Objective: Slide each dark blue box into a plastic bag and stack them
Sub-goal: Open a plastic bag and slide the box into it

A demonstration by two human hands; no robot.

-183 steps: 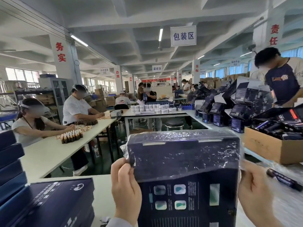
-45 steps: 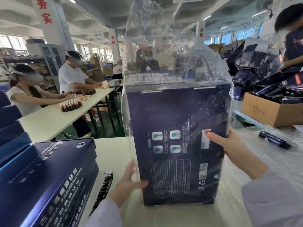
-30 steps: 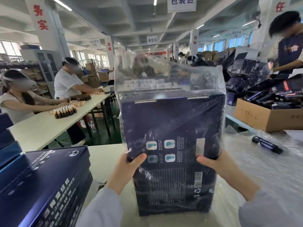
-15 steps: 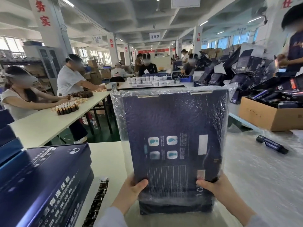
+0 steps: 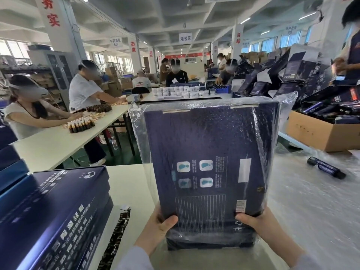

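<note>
Both hands, left hand (image 5: 155, 228) and right hand (image 5: 261, 225), grip the dark blue box (image 5: 210, 162) upright inside the plastic bag (image 5: 140, 121). Stack of boxes (image 5: 52, 211) lies left.

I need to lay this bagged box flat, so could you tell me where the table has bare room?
Bare table lies between the stack of dark blue boxes and the bagged box, beyond the dark strip. Right of it, plastic sheeting lies flat up to the small dark carton. The cardboard box crowds the far right.

box (image 5: 210, 152) in bag (image 5: 138, 133), stack (image 5: 54, 207) left
</note>
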